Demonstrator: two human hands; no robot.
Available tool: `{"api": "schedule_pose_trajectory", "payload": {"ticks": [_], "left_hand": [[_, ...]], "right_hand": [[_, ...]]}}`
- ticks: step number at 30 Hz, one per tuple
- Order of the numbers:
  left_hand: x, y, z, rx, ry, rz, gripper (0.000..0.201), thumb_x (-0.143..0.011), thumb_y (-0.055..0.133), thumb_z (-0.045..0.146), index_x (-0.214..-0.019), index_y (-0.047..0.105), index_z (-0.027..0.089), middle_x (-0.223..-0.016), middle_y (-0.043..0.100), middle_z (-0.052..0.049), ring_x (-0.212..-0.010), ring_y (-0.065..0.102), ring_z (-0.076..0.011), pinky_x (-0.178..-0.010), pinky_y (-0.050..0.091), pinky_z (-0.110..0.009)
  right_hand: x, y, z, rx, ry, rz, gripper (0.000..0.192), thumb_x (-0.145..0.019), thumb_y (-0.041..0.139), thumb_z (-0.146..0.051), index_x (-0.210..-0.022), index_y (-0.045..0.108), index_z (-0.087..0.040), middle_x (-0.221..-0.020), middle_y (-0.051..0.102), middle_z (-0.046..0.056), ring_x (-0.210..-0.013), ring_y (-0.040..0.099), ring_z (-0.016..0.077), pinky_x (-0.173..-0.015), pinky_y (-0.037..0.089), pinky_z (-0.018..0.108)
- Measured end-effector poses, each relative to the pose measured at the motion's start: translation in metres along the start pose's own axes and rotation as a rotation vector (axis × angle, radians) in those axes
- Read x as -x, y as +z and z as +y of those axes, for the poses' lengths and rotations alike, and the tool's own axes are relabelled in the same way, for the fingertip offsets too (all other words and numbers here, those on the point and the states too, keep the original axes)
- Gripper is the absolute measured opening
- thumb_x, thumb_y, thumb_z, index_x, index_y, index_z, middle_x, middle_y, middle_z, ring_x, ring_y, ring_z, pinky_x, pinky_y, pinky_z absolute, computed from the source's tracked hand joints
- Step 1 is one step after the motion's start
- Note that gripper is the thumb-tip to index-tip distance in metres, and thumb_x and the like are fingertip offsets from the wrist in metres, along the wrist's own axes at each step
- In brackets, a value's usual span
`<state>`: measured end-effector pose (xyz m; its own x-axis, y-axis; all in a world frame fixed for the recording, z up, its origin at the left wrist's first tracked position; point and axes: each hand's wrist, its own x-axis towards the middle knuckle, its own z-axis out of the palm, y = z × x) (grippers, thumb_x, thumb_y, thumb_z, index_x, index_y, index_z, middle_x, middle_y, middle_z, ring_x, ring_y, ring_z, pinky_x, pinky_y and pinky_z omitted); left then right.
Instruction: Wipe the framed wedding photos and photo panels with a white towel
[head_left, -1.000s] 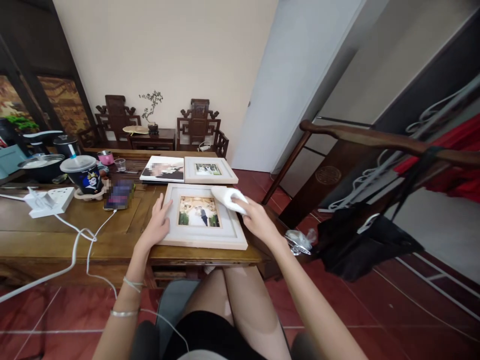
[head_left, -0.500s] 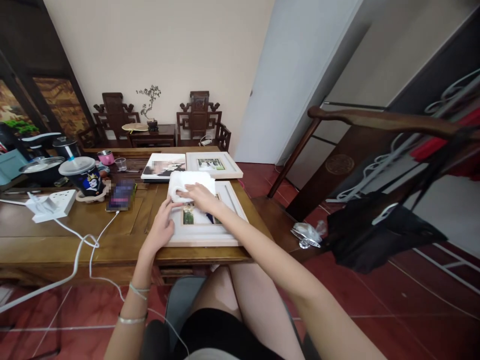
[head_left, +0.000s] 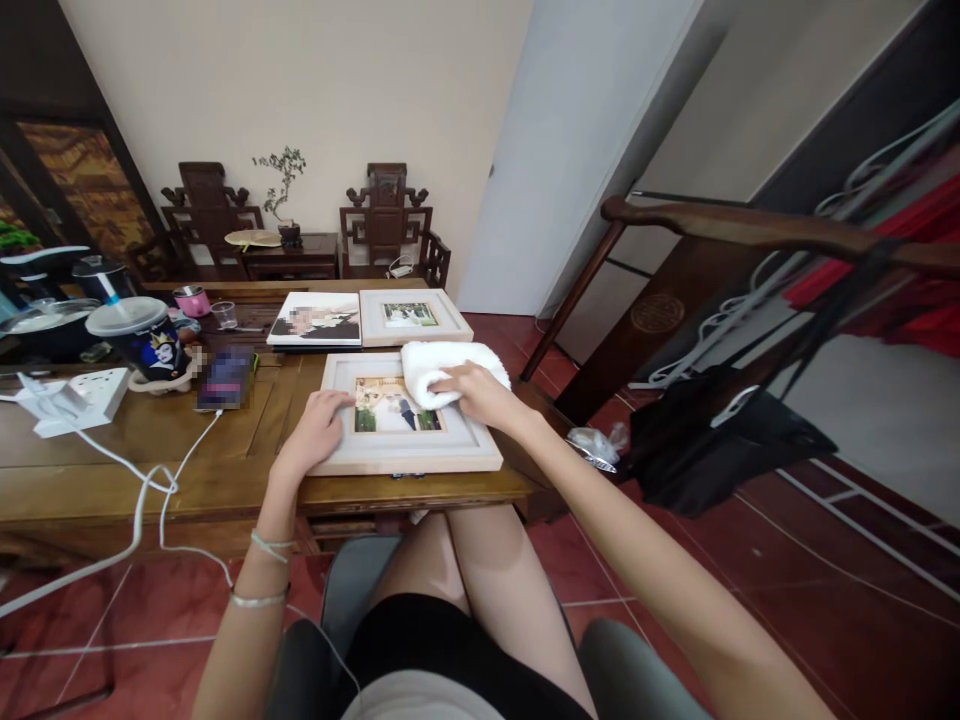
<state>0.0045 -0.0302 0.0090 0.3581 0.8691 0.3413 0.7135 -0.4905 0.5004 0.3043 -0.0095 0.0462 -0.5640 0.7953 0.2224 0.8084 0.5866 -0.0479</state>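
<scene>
The framed photograph [head_left: 386,410] lies flat on the desk [head_left: 244,455], near its front edge, its upper right part covered by a folded white cloth [head_left: 457,362]. We see the right hand [head_left: 484,395] with its fingers bent and partly tucked into a fold of the cloth, which they hold against the frame. The left hand [head_left: 319,425] rests on the frame's left border, its fingers loosely spread and gripping nothing (its thumb is hidden from us). Just beyond lie a second frame [head_left: 459,322] and, beside it, a printed panel [head_left: 319,318]; to the left we note a phone [head_left: 223,380] and a lidded cup [head_left: 157,350]. We judge that a hard push toward the body, with so light a left hand, could slide the frame over the front edge; a sweep too far outward could knock the second frame.
</scene>
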Motion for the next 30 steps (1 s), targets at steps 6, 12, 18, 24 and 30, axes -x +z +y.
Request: {"api": "schedule_pose_trajectory", "payload": {"ticks": [6, 12, 18, 24, 30], "left_hand": [[0.002, -0.003, 0.005, -0.035, 0.032, 0.014, 0.047, -0.077, 0.036, 0.005, -0.117, 0.06, 0.013, -0.132, 0.054, -0.012, -0.129, 0.042, -0.0236, -0.111, 0.031, -0.044], [-0.003, -0.006, 0.0, -0.027, -0.003, -0.041, 0.045, -0.08, 0.046, 0.014, -0.124, 0.056, 0.014, -0.149, 0.036, -0.014, -0.138, 0.033, -0.0275, -0.114, 0.027, -0.045], [-0.004, 0.003, -0.008, 0.008, 0.017, 0.042, 0.043, -0.084, 0.035, 0.01, -0.117, 0.061, 0.014, -0.144, 0.043, -0.013, -0.138, 0.033, -0.0244, -0.114, 0.026, -0.048], [0.005, 0.01, -0.007, 0.103, -0.003, 0.131, 0.045, -0.083, 0.034, 0.008, -0.118, 0.061, 0.016, -0.141, 0.047, -0.012, -0.138, 0.033, -0.0233, -0.114, 0.026, -0.049], [0.006, 0.008, 0.0, 0.165, -0.009, 0.157, 0.05, -0.077, 0.037, 0.006, -0.12, 0.06, 0.016, -0.142, 0.047, -0.011, -0.137, 0.036, -0.0235, -0.115, 0.025, -0.047]], "right_hand": [[0.049, -0.018, -0.03, -0.187, -0.146, -0.034, 0.071, -0.051, 0.036, 0.006, -0.104, 0.072, -0.023, -0.114, 0.068, 0.005, -0.112, 0.058, 0.0241, -0.097, 0.039, 0.039], [0.031, -0.033, -0.018, -0.172, -0.007, 0.086, 0.069, -0.058, 0.038, 0.005, -0.114, 0.068, -0.019, -0.114, 0.068, 0.008, -0.106, 0.059, 0.0237, -0.091, 0.043, 0.032], [-0.009, -0.011, -0.002, 0.09, 0.155, 0.016, 0.069, -0.065, 0.039, 0.008, -0.126, 0.061, -0.016, -0.114, 0.066, 0.013, -0.098, 0.059, 0.0252, -0.09, 0.041, 0.035], [0.038, -0.026, -0.039, 0.079, 0.075, -0.102, 0.07, -0.062, 0.039, 0.007, -0.123, 0.063, -0.019, -0.104, 0.067, 0.011, -0.091, 0.058, 0.0242, -0.082, 0.04, 0.031], [0.071, -0.057, -0.084, -0.069, 0.054, -0.228, 0.071, -0.061, 0.039, 0.006, -0.12, 0.064, -0.023, -0.091, 0.067, 0.008, -0.084, 0.059, 0.0227, -0.077, 0.039, 0.03]]}}
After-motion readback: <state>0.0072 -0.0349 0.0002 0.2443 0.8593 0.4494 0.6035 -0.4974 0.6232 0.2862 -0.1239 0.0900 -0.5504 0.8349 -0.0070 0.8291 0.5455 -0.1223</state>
